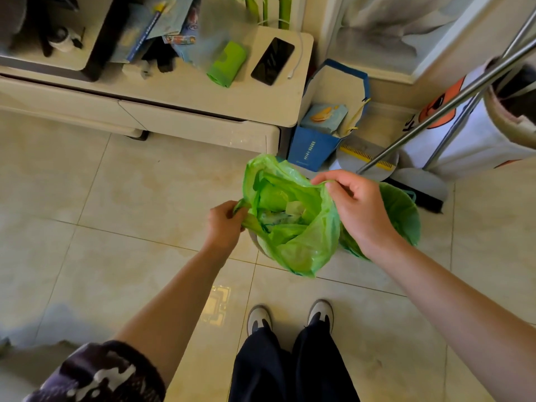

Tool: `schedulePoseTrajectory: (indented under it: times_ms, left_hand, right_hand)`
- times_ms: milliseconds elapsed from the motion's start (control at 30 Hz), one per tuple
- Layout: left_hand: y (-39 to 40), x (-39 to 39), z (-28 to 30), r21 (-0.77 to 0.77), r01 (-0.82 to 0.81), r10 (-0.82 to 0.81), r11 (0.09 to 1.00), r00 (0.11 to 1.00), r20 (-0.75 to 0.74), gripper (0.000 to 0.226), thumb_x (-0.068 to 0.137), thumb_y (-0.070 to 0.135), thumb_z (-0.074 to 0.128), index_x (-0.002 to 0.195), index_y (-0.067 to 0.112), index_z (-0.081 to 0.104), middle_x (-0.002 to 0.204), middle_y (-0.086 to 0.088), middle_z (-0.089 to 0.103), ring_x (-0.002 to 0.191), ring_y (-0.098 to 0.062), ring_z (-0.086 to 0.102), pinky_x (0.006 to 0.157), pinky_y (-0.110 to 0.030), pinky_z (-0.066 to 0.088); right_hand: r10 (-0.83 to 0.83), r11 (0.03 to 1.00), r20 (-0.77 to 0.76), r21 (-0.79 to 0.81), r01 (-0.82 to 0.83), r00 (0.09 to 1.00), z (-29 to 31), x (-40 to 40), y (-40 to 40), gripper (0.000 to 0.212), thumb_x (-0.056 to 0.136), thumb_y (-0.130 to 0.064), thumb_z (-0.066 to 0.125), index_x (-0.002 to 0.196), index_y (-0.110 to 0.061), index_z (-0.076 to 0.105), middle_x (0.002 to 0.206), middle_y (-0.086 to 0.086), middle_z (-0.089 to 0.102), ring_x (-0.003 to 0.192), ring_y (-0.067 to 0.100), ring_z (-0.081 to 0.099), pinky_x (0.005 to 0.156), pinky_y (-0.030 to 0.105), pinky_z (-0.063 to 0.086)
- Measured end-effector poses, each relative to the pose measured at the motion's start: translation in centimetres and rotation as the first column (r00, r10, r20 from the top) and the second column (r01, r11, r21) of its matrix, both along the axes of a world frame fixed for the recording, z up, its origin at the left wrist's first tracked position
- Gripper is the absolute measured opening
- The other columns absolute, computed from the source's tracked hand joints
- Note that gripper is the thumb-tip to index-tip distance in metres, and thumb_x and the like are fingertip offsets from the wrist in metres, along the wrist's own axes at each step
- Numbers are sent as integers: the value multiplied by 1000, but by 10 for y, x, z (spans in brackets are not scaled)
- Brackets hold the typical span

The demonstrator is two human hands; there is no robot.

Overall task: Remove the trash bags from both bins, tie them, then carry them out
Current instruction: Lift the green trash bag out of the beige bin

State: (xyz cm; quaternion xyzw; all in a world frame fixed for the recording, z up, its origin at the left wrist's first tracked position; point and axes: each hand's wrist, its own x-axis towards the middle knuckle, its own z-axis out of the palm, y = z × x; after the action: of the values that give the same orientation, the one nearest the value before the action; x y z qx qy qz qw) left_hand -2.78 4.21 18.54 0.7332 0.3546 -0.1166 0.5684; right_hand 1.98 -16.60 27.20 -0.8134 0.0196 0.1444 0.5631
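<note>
A translucent green trash bag [301, 245] with crumpled waste inside stands open in the middle of the floor, lifted partly above a pale bin whose rim [253, 242] shows at its lower left. My left hand [224, 224] grips the bag's left edge, bunched in the fist. My right hand [355, 207] pinches the bag's right edge between thumb and fingers. Behind my right hand stands a second bin lined with a green bag [403, 213]; most of it is hidden by my wrist.
A low cream cabinet [203, 111] runs along the back with a phone [272, 60] and a green bag roll [227, 63] on top. A blue paper bag [313, 146], a dustpan and broom with metal handles [435, 117] stand at right. My feet [290, 317] are just below the bag.
</note>
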Motion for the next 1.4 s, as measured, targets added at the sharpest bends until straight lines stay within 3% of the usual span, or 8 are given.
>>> schedulePoseTrajectory:
  times_ms: [167,333,467,667,867,1100,1233,1400]
  left_hand:
    - [2,10,-1,-47,59,-59,997,998,-11,12,90,9,59,83,6,67,76,-9,61,71,-20,55,74,-37,50]
    - [7,17,1,-86,39,-38,996,999,12,11,90,8,59,85,2,66,77,-9,58,74,-20,51,72,-34,45]
    - [13,17,2,-72,10,-10,997,1000,10,11,89,5,59,81,5,67,76,-9,57,73,-20,50,70,-32,44]
    - [17,10,6,-30,91,-92,995,996,-21,11,88,-2,59,82,5,64,65,1,54,59,-9,47,47,-5,38]
    - [24,7,6,62,114,-113,992,993,-13,9,88,0,58,85,5,65,68,-1,54,62,-11,46,57,-20,39]
    - [37,7,3,90,-55,48,994,995,82,10,89,2,57,85,7,64,67,0,56,66,-16,48,60,-24,40]
    - [45,8,1,60,-204,193,977,969,153,7,87,4,60,84,9,65,71,-3,61,73,-19,57,76,-38,53]
    - [46,12,2,90,-111,92,990,977,193,6,87,3,61,88,6,65,68,2,60,64,-8,56,65,-22,47]
  right_hand:
    - [-5,1000,27,29,4,1000,21,3,11,28,96,-5,43,91,-15,69,44,-10,29,40,6,22,39,17,19]
    - [-15,999,100,32,12,995,35,6,17,28,96,-6,46,91,-19,71,48,2,30,42,11,22,40,22,19]
    - [-73,997,127,27,70,989,41,9,14,25,95,-6,49,97,-17,71,41,-11,35,39,7,22,40,19,20]
    - [-7,999,186,-31,13,983,42,16,26,24,95,-9,49,98,-16,72,45,-4,35,41,9,23,43,24,19]
    - [-16,989,206,-141,46,978,24,23,25,23,95,-12,50,95,-20,72,49,12,49,42,11,26,45,29,22]
    - [-34,973,246,-213,88,969,10,37,16,24,95,-12,49,98,-14,72,60,-5,64,41,11,34,43,26,27]
    - [-58,949,229,-288,124,972,3,37,1,24,94,-7,48,96,-9,72,63,-17,60,44,1,45,43,10,27]
    - [-74,951,208,-280,132,975,2,36,-3,24,94,-8,48,97,-7,72,66,-13,58,47,-2,48,45,8,29]
